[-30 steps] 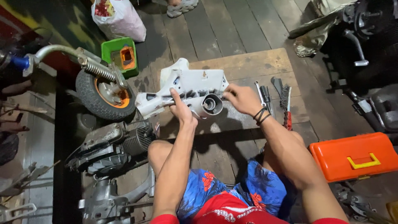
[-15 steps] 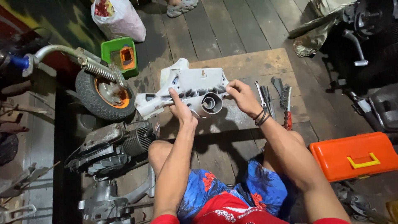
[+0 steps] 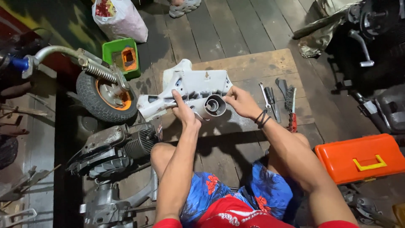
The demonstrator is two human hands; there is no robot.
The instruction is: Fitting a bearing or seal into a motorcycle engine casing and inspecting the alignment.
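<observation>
Dark floorboards (image 3: 236, 29) carry a wooden board (image 3: 253, 63), and on it lies a white engine casing (image 3: 190, 90), tilted so its round opening (image 3: 215, 105) faces up. Left hand (image 3: 183, 112) presses on the casing with the forefinger stretched out, seemingly to steady it, and right hand (image 3: 238, 101) pinches its edge beside the opening. Wrenches (image 3: 270, 99) and a wire brush (image 3: 289, 103) lie within reach, a small wheel (image 3: 105, 97) to the left
</observation>
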